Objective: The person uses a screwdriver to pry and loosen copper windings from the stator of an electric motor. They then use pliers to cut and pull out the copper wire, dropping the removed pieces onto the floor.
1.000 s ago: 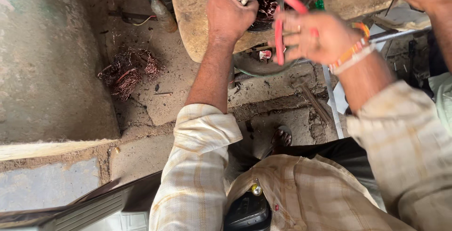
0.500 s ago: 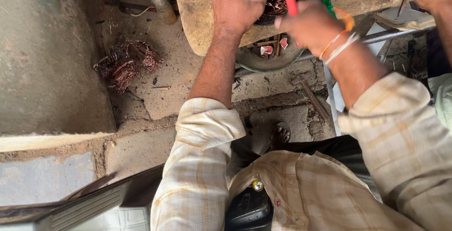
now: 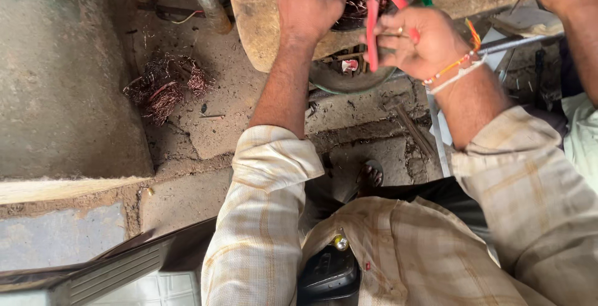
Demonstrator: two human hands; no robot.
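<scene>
Pointing up-left: red-handled pliers [image 3: 381,13], lengthwise.

Pale checked shirt, sleeves [image 3: 261,231] rolled up, orange and white thread bracelets [image 3: 458,69], finger ring [image 3: 400,30]

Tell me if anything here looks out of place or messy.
A tangled clump of copper wire lies loose on the dirty ground, apart from the wooden board where the left hand and right hand with red-handled pliers work.
</scene>
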